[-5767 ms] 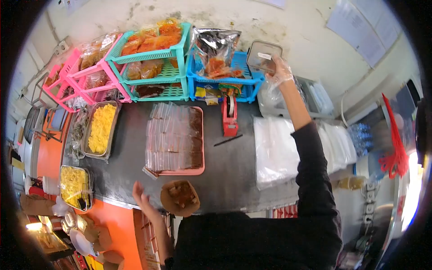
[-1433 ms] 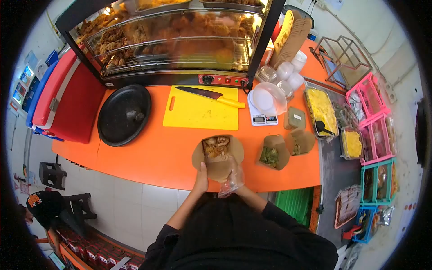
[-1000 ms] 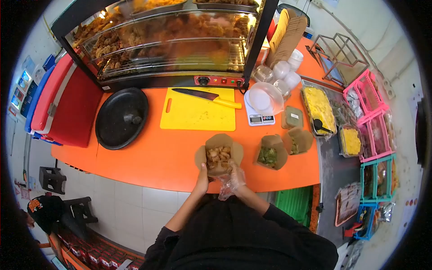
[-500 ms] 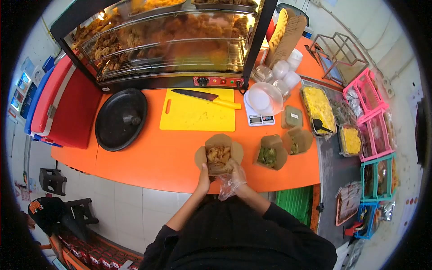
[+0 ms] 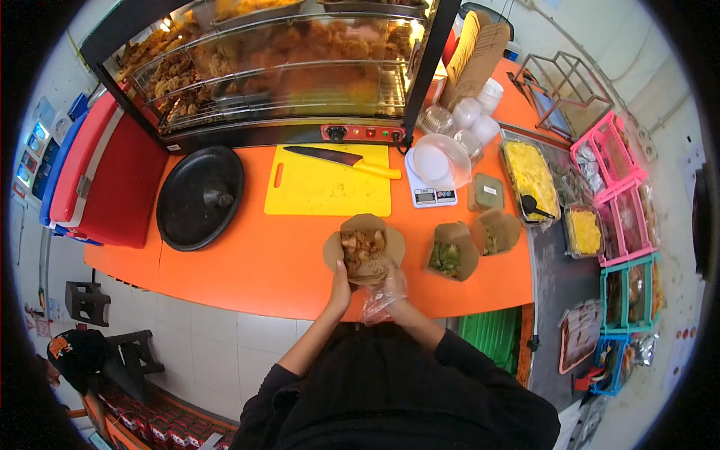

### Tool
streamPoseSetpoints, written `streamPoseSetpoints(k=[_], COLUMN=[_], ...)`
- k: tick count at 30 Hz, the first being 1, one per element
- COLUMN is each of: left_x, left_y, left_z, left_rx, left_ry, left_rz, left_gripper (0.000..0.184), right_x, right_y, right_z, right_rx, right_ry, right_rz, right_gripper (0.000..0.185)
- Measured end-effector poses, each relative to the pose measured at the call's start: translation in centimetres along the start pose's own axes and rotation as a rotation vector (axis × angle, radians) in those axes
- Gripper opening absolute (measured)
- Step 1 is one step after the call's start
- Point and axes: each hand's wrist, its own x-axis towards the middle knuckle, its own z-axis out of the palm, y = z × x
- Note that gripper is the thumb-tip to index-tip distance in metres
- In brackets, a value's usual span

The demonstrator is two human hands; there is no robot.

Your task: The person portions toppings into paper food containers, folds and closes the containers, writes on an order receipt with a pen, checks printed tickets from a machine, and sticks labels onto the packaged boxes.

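Note:
An open brown paper box [image 5: 361, 247] with browned food pieces inside is held over the front of the orange counter. My left hand [image 5: 341, 290] grips its left side, thumb up along the wall. My right hand [image 5: 391, 289], in a clear plastic glove, holds the lower right side of the same box. Just right of it stand a paper box with green leaves [image 5: 451, 253] and another open paper box [image 5: 498, 232]. Behind the held box lies a yellow cutting board [image 5: 322, 195] with a yellow-handled knife [image 5: 375, 169] on it.
A heated glass display case [image 5: 262, 90] spans the back. At left are a black stone dish [image 5: 199, 202] and a red cooler [image 5: 124, 180]. A kitchen scale [image 5: 435, 196] and trays of yellow food [image 5: 531, 176] stand at right. A co-worker [image 5: 79, 356] is at lower left.
Earlier my gloved hand held a clear lidded container at the wall racks; now both hands hold the paper box at the orange counter. Lately the box has tilted and its food has shifted.

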Motion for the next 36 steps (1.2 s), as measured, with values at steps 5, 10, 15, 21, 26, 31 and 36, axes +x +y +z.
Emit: streamPoseSetpoints(k=[5,10,15,21,26,31,36], left_x=[-0.9,-0.7,-1.2,-1.1,-2.9,-2.5,-2.6], left_y=[-0.6,-0.4,1.2,0.1,2.6,2.1,1.7], left_z=[-0.2,0.5,1.9,1.4,2.1,1.6,1.8], left_rx=[0.06,0.057,-0.034,0.234,0.032,0.036,0.028], left_ry=[0.015,-0.028,-0.045,0.004,-0.028,-0.091,-0.002], left_rz=[0.05,0.04,0.024,0.163,-0.04,0.036,0.144], left_gripper=[0.072,0.067,0.066,0.074,0.076,0.075,0.067], right_x=[-1.1,-1.4,-1.1,-2.9,-2.8,-3.6,-4.8], right_y=[-0.7,-1.6,-0.9,-0.9,-0.9,-1.9,-3.3], right_z=[0.0,0.7,-0.8,0.5,0.4,1.5,3.1], right_rx=[-0.19,-0.079,-0.187,-0.016,0.038,0.01,0.016], right_ry=[0.007,0.082,0.074,0.093,0.003,0.074,-0.006], right_rz=[-0.162,-0.094,-0.139,-0.201,-0.062,-0.056,-0.213], right_gripper=[0.041,0.043,0.043,0.043,0.047,0.046,0.043])
